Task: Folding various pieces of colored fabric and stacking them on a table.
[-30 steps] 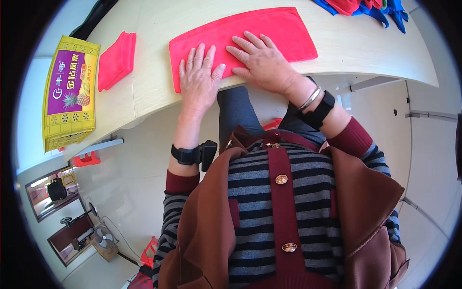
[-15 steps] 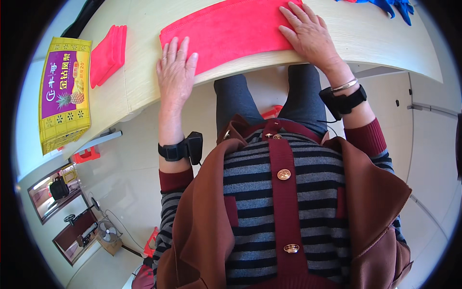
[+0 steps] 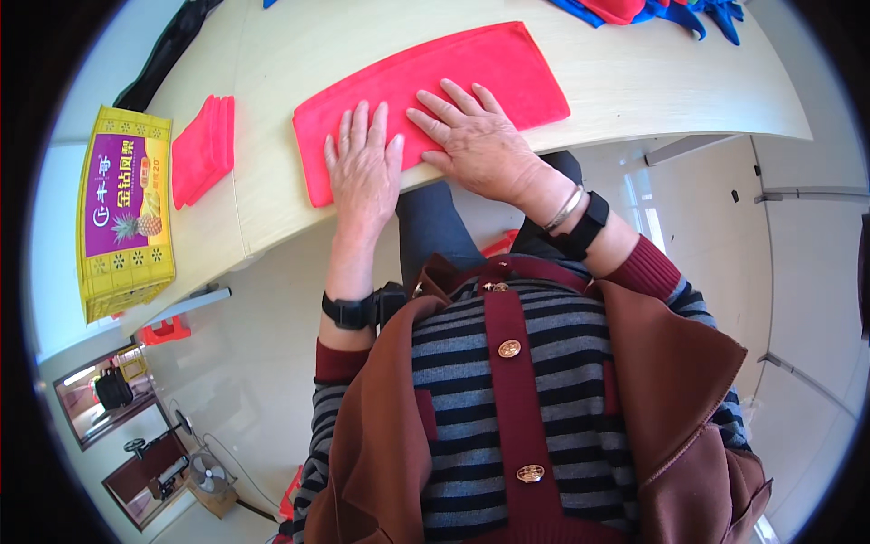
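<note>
- I see my left hand (image 3: 364, 172) lying flat, fingers spread, on the near left part of the long red cloth (image 3: 507, 68); it grips nothing.
- My right hand (image 3: 471, 136) rests palm down just beside it on the middle of the same cloth, fingers fanned out and likewise not closed on anything. The two hands sit close together, not quite touching.
- The cloth lies stretched along the near edge of the pale table (image 3: 634, 91), its left end close to the rim.
- Risk, as I judge it: with both palms pressing so near the edge, a sideways push could drag the cloth off the table or bunch it into wrinkles.
- A small folded red stack (image 3: 204, 150) and a yellow-and-purple box (image 3: 127, 222) lie to the left, well apart from the hands.
- Blue and red fabric (image 3: 662, 11) at the top is cut off, so I cannot tell what it is.
- A dark object (image 3: 168, 54) at the far left corner is too bent by the lens to make out.
</note>
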`<action>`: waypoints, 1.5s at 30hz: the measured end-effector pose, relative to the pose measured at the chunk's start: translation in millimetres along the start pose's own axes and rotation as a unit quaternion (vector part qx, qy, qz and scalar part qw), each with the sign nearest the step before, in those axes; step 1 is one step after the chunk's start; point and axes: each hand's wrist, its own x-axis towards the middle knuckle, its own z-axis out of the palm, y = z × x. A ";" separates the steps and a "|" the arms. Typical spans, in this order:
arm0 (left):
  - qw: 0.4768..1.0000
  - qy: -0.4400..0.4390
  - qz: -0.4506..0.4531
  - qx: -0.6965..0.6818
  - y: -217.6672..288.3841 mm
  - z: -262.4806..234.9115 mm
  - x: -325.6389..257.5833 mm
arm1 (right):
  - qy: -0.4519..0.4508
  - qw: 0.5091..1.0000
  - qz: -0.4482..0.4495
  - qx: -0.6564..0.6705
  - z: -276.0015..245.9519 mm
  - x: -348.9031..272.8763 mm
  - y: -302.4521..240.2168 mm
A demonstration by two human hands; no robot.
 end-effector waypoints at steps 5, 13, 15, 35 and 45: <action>0.999 0.054 -0.004 -0.005 -20.9 -6.3 -12.4 | 0.002 1.000 0.013 0.009 -15.4 -19.7 38.4; 0.912 -0.024 0.305 -0.274 61.5 -227.3 -9.7 | -0.039 0.997 0.030 0.061 -25.7 -20.1 56.4; 0.907 -0.116 0.362 -0.183 87.7 -301.6 -21.0 | -0.031 0.998 0.025 0.046 -22.4 -23.9 57.7; 0.861 -0.057 0.393 -0.317 97.1 -313.6 -31.7 | -0.005 0.998 0.041 0.043 -23.6 -26.9 49.1; 0.825 -0.035 0.411 -0.386 95.5 -308.8 -16.9 | -0.004 0.997 0.043 0.061 -26.1 -25.1 51.4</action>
